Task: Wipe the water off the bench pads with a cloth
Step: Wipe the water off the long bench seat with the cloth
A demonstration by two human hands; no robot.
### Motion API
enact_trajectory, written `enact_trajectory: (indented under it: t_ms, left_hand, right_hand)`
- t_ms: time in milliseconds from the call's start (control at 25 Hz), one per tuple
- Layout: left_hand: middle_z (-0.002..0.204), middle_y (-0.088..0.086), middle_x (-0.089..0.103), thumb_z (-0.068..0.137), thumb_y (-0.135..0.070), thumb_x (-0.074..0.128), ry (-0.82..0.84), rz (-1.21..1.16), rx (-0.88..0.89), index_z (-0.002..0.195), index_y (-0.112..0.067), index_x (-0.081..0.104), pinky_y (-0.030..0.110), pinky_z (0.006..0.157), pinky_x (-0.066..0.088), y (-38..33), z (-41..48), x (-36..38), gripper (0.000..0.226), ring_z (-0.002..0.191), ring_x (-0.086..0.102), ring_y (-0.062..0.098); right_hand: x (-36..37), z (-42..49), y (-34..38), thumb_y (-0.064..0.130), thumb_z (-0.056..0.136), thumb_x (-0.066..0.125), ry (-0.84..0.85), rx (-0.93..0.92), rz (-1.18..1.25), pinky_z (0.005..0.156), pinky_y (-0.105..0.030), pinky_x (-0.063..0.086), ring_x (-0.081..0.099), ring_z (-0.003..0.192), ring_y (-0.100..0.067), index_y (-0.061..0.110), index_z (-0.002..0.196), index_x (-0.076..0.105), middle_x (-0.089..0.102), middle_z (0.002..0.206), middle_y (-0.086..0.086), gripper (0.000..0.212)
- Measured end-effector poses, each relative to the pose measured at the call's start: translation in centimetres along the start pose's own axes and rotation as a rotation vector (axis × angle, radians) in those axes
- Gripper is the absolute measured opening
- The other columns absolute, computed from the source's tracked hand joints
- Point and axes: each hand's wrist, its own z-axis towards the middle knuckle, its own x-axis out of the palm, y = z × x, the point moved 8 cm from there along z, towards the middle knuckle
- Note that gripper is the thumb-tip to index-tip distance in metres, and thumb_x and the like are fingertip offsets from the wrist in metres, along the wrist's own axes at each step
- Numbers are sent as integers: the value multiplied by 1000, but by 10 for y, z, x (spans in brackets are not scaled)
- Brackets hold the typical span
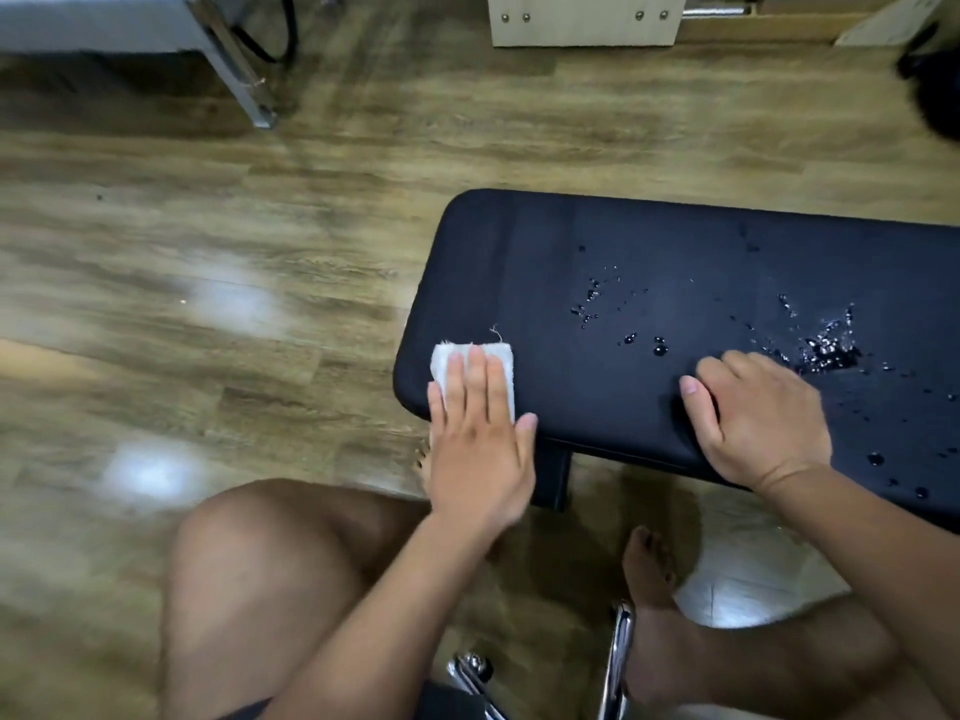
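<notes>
A black padded bench pad (649, 241) fills the right half of the head view. Water droplets (660, 349) are scattered over its middle, and a bigger puddle (831, 350) lies further right. A small folded white cloth (457, 358) rests on the pad's near left corner. My left hand (480, 444) lies flat on the cloth, fingers straight and together, pressing it down. My right hand (758, 418) rests on the pad's near edge with the fingers curled under, just left of the puddle and holding nothing.
The wooden floor (208, 283) stretches to the left and behind the bench. A chrome-legged piece of furniture (244, 80) stands at the back left and a pale wooden box (584, 18) at the back. My bare knees and feet are below, with a chrome chair base (618, 662) between them.
</notes>
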Motion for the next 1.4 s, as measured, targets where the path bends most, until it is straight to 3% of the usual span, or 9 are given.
enact_trajectory:
  t_ms: [120,280,520,680,880,1080,1200,1400]
  left_hand:
    - [167,11,7,97,-55,15,14,-22,-30,158,-7,15,49,122,-8,-22,6,1,78,154,-6,30]
    - [168,9,2,93,-62,4,75,58,106,159,-9,9,51,122,-9,-42,64,-3,85,154,-9,27]
    - [167,9,-5,99,-63,14,122,59,125,158,-7,3,52,122,-10,-74,186,-6,83,153,-12,25]
    - [168,9,-5,99,-63,10,159,84,92,158,-7,3,53,121,-11,-87,232,-11,82,153,-14,25]
    - [167,9,-7,100,-60,8,163,48,140,158,-6,-3,50,122,-10,-85,193,-12,79,153,-14,22]
    - [168,10,-1,94,-65,-8,107,8,229,159,-7,4,51,123,-5,-81,59,-3,88,154,-10,24]
    - [167,10,4,97,-63,-4,112,24,236,159,-8,11,52,122,0,-78,5,8,84,155,-5,24]
    - [167,10,-2,94,-64,-7,122,46,152,159,-7,5,51,122,-9,-95,64,7,87,154,-10,24]
  right_hand:
    - [-1,1,0,40,95,28,-9,-1,5,59,-37,41,52,70,-32,13,73,51,51,70,-5,42]
    - [-1,0,-1,39,95,29,-38,-13,0,59,-37,40,52,69,-32,13,72,52,51,70,-5,41]
    - [1,2,-7,37,94,34,-65,-16,26,58,-37,38,51,67,-32,14,70,49,49,69,-6,37]
    - [1,4,-10,37,93,35,-83,-14,49,58,-34,37,52,67,-31,15,70,48,49,69,-5,34]
    - [0,3,-10,38,93,35,-84,-3,58,59,-34,39,53,69,-31,16,71,49,50,70,-4,34]
    - [1,2,-8,40,93,33,-64,-2,50,61,-36,41,54,71,-31,17,73,50,52,71,-4,35]
    - [1,1,-7,40,94,34,-74,2,51,61,-35,40,54,71,-30,16,73,51,51,71,-4,35]
    - [-2,1,-8,38,94,36,-113,-11,70,61,-36,40,51,68,-30,16,73,50,49,70,-4,34]
